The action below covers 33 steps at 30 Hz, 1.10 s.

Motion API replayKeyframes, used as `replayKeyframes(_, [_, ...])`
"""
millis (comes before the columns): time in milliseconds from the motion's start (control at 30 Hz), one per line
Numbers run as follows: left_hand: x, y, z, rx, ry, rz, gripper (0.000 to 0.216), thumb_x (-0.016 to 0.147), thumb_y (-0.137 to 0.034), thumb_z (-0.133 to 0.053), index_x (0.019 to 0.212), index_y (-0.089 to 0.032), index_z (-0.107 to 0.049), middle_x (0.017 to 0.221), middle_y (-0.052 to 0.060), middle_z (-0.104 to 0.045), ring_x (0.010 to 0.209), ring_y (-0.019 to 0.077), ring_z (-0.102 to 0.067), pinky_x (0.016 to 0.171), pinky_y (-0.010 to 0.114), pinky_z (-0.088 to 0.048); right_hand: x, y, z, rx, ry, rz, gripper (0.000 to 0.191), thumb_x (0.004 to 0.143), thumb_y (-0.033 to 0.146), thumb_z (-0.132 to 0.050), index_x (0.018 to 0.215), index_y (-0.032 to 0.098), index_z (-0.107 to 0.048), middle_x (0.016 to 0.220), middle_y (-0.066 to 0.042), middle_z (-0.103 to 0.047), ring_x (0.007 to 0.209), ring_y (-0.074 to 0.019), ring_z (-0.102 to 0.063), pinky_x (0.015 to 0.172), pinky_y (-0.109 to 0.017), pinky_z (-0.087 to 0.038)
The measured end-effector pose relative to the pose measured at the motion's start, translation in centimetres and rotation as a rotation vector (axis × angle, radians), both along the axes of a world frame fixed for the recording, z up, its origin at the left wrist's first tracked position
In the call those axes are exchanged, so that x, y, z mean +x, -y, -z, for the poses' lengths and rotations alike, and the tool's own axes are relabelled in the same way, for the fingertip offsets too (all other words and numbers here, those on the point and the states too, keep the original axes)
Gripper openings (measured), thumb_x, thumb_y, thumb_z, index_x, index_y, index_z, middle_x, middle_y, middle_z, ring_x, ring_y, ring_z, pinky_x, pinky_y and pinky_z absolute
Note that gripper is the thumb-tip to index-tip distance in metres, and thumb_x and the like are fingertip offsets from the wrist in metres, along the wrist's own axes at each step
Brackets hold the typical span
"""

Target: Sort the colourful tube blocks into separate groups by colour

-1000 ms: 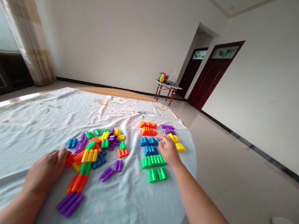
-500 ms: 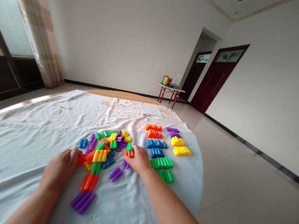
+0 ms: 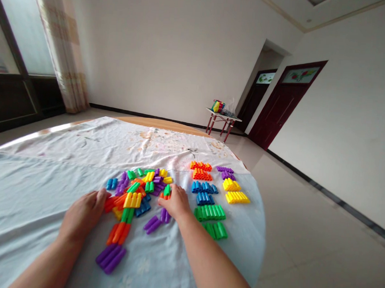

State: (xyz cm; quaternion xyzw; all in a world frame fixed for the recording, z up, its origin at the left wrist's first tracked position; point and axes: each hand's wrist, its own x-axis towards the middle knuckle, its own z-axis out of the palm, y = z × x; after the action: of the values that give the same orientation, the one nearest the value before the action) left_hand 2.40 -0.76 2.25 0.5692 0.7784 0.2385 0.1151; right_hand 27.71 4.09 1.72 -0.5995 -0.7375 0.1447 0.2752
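My right hand (image 3: 177, 202) pinches a small joined piece, a green tube block (image 3: 167, 190) on top of orange tube blocks (image 3: 165, 195). Just below it lie two purple tube block pieces (image 3: 152, 224). My left hand (image 3: 87, 213) has its fingertips at the end of an orange tube block (image 3: 110, 203), part of a built shape; the fingers are partly hidden. That shape runs toward me through a yellow row (image 3: 132, 200), green tubes (image 3: 127, 215), an orange row (image 3: 118, 233) and a purple row (image 3: 110, 259). Loose mixed pieces (image 3: 157, 185) lie behind it.
To the right lie colour-sorted rows: orange (image 3: 202, 174), blue (image 3: 204, 187), green (image 3: 209, 212), purple (image 3: 225, 169) and yellow (image 3: 238, 197). A blue cloth (image 3: 29, 195) covers the round table. Farther back, a small table (image 3: 225, 116) bears a colourful bag (image 3: 218, 106).
My right hand has shifted slightly left and away with the green and orange piece, showing more of the purple blocks beneath. My left hand stays by the orange block. The view has shifted a little.
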Motion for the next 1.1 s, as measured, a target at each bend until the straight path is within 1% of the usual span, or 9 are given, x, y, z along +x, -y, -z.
replayKeyframes(133, [0.1, 0.1, -0.1, 0.007, 0.010, 0.007, 0.059, 0.085, -0.051, -0.019, 0.090, -0.016, -0.065, 0.095, 0.012, -0.066, 0.093, 0.0238, -0.058, 0.075, 0.029, -0.041, -0.2, 0.1, 0.1, 0.089, -0.157, -0.095, 0.040, 0.068, 0.019, -0.063, 0.107, 0.016, -0.054, 0.102, -0.009, -0.055, 0.097, -0.0209, -0.056, 0.089, -0.034, -0.044])
replayKeyframes(233, [0.1, 0.1, 0.0, 0.014, 0.013, 0.009, 0.058, 0.085, -0.052, -0.019, 0.089, -0.016, -0.065, 0.095, 0.011, -0.067, 0.092, 0.0229, -0.059, 0.074, 0.028, -0.042, -0.1, 0.4, 0.0, 0.061, -0.237, -0.162, 0.031, 0.071, 0.015, -0.060, 0.101, 0.018, -0.055, 0.099, -0.006, -0.057, 0.093, -0.0179, -0.058, 0.087, -0.032, -0.046])
replayKeyframes(367, [0.0, 0.0, 0.3, 0.032, 0.007, -0.001, 0.057, 0.085, -0.050, -0.018, 0.089, -0.018, -0.066, 0.092, 0.010, -0.067, 0.089, 0.0219, -0.060, 0.073, 0.028, -0.042, -0.1, 0.8, 0.2, 0.046, -0.205, -0.258, 0.030, 0.076, 0.015, -0.055, 0.106, 0.017, -0.055, 0.094, -0.006, -0.062, 0.091, -0.0181, -0.059, 0.084, -0.030, -0.047])
replayKeyframes(500, [-0.1, 0.0, 0.4, 0.057, 0.002, 0.010, 0.056, 0.085, -0.050, -0.020, 0.087, -0.018, -0.066, 0.089, 0.009, -0.068, 0.086, 0.0214, -0.060, 0.071, 0.028, -0.042, -0.2, 0.7, 0.6, 0.092, -0.139, -0.287, 0.032, 0.080, 0.015, -0.052, 0.112, 0.014, -0.054, 0.100, -0.010, -0.062, 0.097, -0.0204, -0.057, 0.087, -0.032, -0.045])
replayKeyframes(633, [-0.3, 0.1, 0.6, 0.088, 0.000, 0.027, 0.057, 0.086, -0.052, -0.020, 0.085, -0.018, -0.066, 0.087, 0.009, -0.068, 0.084, 0.0214, -0.060, 0.071, 0.029, -0.043, -0.2, 0.7, 0.7, 0.079, -0.135, -0.329, 0.033, 0.083, 0.017, -0.050, 0.116, 0.017, -0.052, 0.103, -0.009, -0.062, 0.097, -0.0196, -0.057, 0.088, -0.033, -0.045])
replayKeyframes(800, [0.0, 0.3, 0.5, 0.202, -0.031, 0.066, 0.055, 0.087, -0.050, -0.021, 0.100, -0.017, -0.064, 0.103, 0.011, -0.064, 0.099, 0.0225, -0.055, 0.086, 0.034, -0.042, -0.7, 1.2, 0.0, 0.111, -0.168, -0.421, 0.034, 0.083, 0.020, -0.052, 0.117, 0.019, -0.051, 0.107, -0.008, -0.061, 0.102, -0.0196, -0.056, 0.090, -0.033, -0.044])
replayKeyframes(900, [1.1, 0.2, 0.5, 0.335, -0.097, 0.191, 0.047, 0.087, -0.046, -0.029, 0.113, -0.021, -0.058, 0.118, 0.008, -0.057, 0.113, 0.0216, -0.047, 0.097, 0.036, -0.036, -1.3, 1.7, -0.6, 0.092, -0.215, -0.461, 0.043, 0.079, 0.022, -0.059, 0.120, 0.020, -0.047, 0.109, -0.008, -0.060, 0.101, -0.0194, -0.057, 0.089, -0.033, -0.045])
replayKeyframes(1033, [3.1, -0.1, 0.8, 0.494, -0.264, 0.521, 0.040, 0.084, -0.042, -0.043, 0.122, -0.031, -0.052, 0.129, 0.004, -0.051, 0.122, 0.0237, -0.040, 0.099, 0.042, -0.035, -1.9, 2.1, -1.0, 0.032, -0.246, -0.444, 0.049, 0.071, 0.024, -0.069, 0.116, 0.020, -0.049, 0.102, -0.006, -0.063, 0.094, -0.0203, -0.061, 0.083, -0.033, -0.047])
replayKeyframes(1100, [3.7, -0.2, 0.8, 0.495, -0.299, 0.611, 0.042, 0.082, -0.042, -0.047, 0.124, -0.034, -0.050, 0.128, 0.003, -0.053, 0.123, 0.0239, -0.040, 0.098, 0.043, -0.036, -2.0, 2.3, -0.9, 0.015, -0.267, -0.431, 0.046, 0.069, 0.023, -0.071, 0.111, 0.019, -0.051, 0.100, -0.006, -0.064, 0.093, -0.0204, -0.061, 0.082, -0.032, -0.048])
